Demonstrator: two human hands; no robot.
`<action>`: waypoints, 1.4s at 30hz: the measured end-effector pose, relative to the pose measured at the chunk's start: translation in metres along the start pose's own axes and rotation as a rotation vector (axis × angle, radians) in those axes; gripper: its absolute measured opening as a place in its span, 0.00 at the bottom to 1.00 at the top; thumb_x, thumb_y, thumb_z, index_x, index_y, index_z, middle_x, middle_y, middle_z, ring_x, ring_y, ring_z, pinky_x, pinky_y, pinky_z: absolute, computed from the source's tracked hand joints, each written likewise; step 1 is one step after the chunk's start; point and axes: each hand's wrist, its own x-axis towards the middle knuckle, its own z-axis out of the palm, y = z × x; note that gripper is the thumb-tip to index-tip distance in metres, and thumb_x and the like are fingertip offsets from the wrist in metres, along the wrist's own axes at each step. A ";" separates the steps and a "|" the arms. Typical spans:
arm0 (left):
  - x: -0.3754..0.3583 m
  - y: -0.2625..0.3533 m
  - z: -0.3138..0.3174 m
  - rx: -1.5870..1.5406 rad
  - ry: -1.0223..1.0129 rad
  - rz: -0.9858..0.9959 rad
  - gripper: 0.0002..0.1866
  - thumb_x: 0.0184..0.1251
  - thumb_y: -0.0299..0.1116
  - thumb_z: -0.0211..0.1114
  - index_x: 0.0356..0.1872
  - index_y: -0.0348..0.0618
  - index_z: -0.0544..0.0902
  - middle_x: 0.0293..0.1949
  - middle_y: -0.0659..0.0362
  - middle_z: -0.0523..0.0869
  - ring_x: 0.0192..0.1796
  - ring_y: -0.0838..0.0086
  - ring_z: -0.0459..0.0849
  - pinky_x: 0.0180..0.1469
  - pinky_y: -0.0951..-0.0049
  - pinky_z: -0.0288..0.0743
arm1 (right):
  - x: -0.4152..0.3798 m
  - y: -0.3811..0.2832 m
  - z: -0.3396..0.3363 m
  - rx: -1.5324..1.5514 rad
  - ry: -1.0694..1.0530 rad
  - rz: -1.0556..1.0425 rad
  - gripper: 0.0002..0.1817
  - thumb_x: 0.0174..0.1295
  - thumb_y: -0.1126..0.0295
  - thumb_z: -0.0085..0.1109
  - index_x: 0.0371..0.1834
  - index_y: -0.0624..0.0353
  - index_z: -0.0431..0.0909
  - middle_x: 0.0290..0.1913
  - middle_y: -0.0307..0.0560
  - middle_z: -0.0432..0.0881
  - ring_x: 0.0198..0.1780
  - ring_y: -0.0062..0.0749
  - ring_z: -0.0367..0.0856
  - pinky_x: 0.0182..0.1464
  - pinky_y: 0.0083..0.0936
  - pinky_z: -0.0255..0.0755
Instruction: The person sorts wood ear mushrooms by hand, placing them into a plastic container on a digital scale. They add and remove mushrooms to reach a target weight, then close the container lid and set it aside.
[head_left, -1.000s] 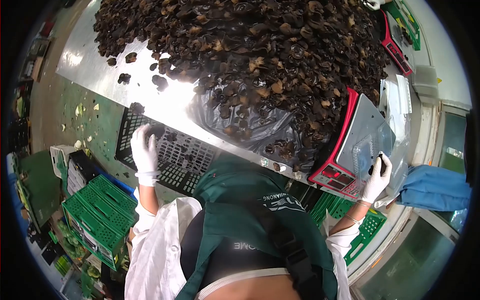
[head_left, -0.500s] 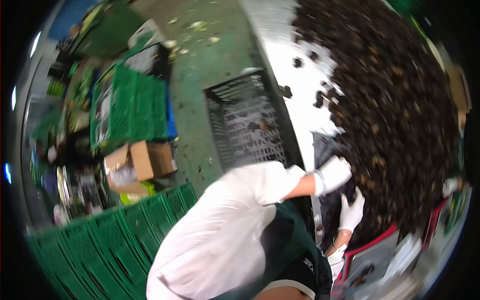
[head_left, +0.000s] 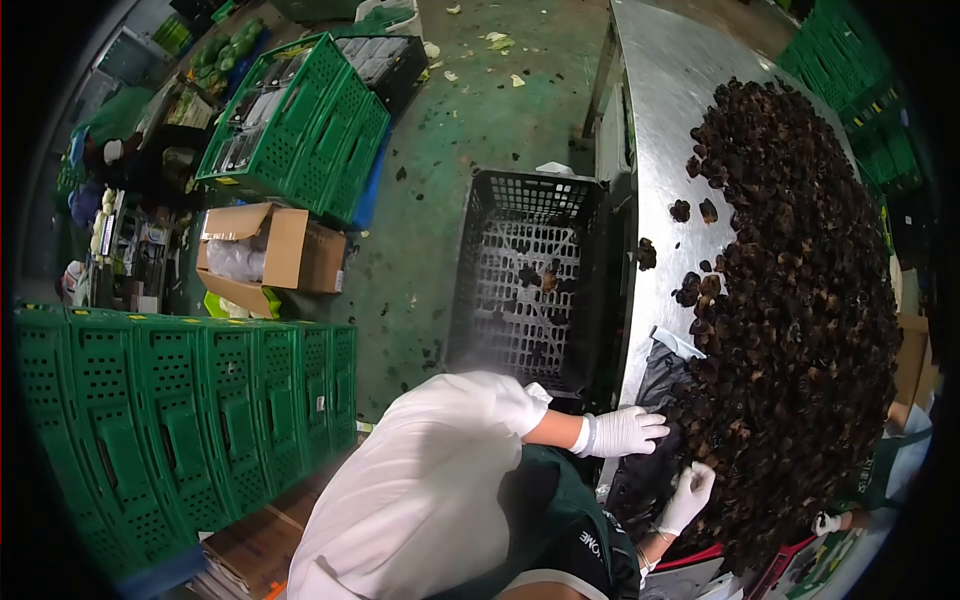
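Note:
A broad heap of dark brown wood ear mushrooms [head_left: 790, 330] covers much of the metal table [head_left: 665, 60]. Black plastic sheeting or a bag [head_left: 645, 470] lies between the heap and the near edge. My left hand [head_left: 625, 432], in a white glove, rests over this plastic with its fingers stretched toward the mushrooms. Closer to the heap's edge, my gloved right hand [head_left: 686, 497] has its fingers drawn together; whatever may be between them is hidden. A few loose mushrooms [head_left: 687, 290] lie apart from the heap on bare metal.
On the floor beside the table stands a black crate [head_left: 465, 270] with a few mushroom pieces inside. Green crates [head_left: 180, 400] are lined up behind me, near an open cardboard box [head_left: 290, 250]. Another person's gloved hand [head_left: 826, 523] is at the heap's far side.
The view has swung and sharpened. My left hand has gone from curled to stretched fingers, while my right hand's spread fingers have come together.

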 end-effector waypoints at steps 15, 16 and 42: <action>0.008 0.000 -0.002 -0.039 -0.293 0.148 0.24 0.54 0.37 0.62 0.55 0.54 0.73 0.50 0.58 0.76 0.49 0.68 0.76 0.46 0.67 0.70 | -0.048 0.030 -0.016 -0.898 -0.232 -0.108 0.28 0.40 0.69 0.74 0.49 0.56 0.75 0.46 0.50 0.76 0.48 0.45 0.76 0.50 0.36 0.71; 0.013 -0.002 -0.003 -0.015 -0.326 0.173 0.21 0.56 0.35 0.59 0.53 0.54 0.74 0.46 0.60 0.77 0.46 0.69 0.77 0.43 0.68 0.71 | -0.057 0.026 -0.011 -0.902 -0.254 -0.014 0.33 0.39 0.67 0.74 0.53 0.53 0.74 0.52 0.50 0.73 0.55 0.48 0.72 0.54 0.38 0.69; 0.042 -0.003 -0.005 -0.117 -0.274 0.162 0.25 0.52 0.32 0.66 0.56 0.51 0.77 0.43 0.59 0.79 0.41 0.64 0.77 0.41 0.66 0.76 | -0.089 0.082 0.003 -0.176 0.388 0.067 0.13 0.51 0.72 0.62 0.41 0.54 0.76 0.39 0.45 0.74 0.44 0.39 0.76 0.47 0.31 0.71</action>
